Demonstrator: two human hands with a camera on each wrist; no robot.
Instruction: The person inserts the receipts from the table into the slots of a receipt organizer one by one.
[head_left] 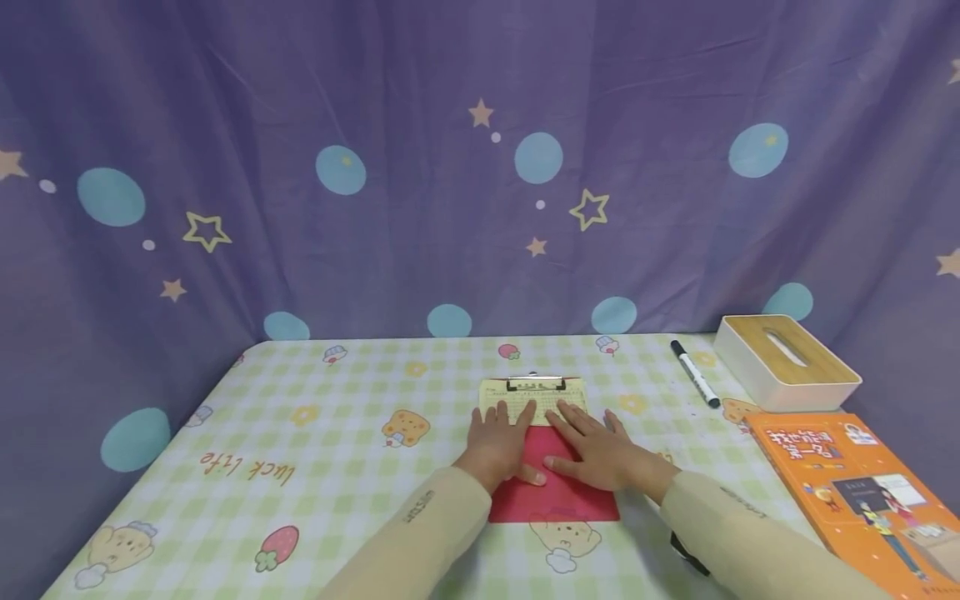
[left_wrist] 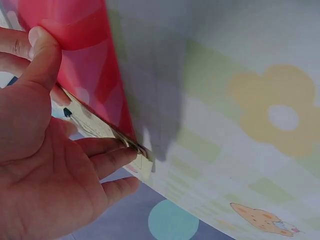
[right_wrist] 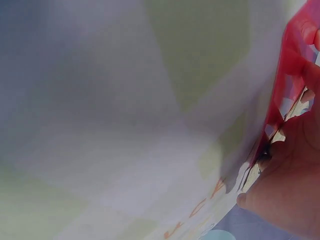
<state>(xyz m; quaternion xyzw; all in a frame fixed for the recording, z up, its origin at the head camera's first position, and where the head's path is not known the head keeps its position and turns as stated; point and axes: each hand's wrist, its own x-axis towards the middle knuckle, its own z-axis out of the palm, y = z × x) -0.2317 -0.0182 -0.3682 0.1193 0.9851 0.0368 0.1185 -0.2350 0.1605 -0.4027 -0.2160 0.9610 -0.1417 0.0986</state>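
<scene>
A red clipboard [head_left: 555,503] lies on the table in front of me, its metal clip [head_left: 536,383] at the far end. Pale yellow printed paper [head_left: 495,390] sits beneath the clip and covers the upper part. My left hand [head_left: 495,446] rests on the left side, fingers extended over the paper's lower edge and thumb on the red surface. On the right side, my right hand [head_left: 598,452] lies with its fingers spread and its thumb on the red. In the left wrist view, the left fingertips [left_wrist: 131,150] touch the paper's edge. The right hand [right_wrist: 295,175] partly hides the paper.
A black-capped white marker [head_left: 695,374] lies to the right. Beyond it stands a white tissue box [head_left: 780,387] with a wooden lid. An orange book [head_left: 817,467] lies at the right edge. A dark object [head_left: 688,555] shows partly beneath the right sleeve. A checked cloth [head_left: 337,517] covers the table.
</scene>
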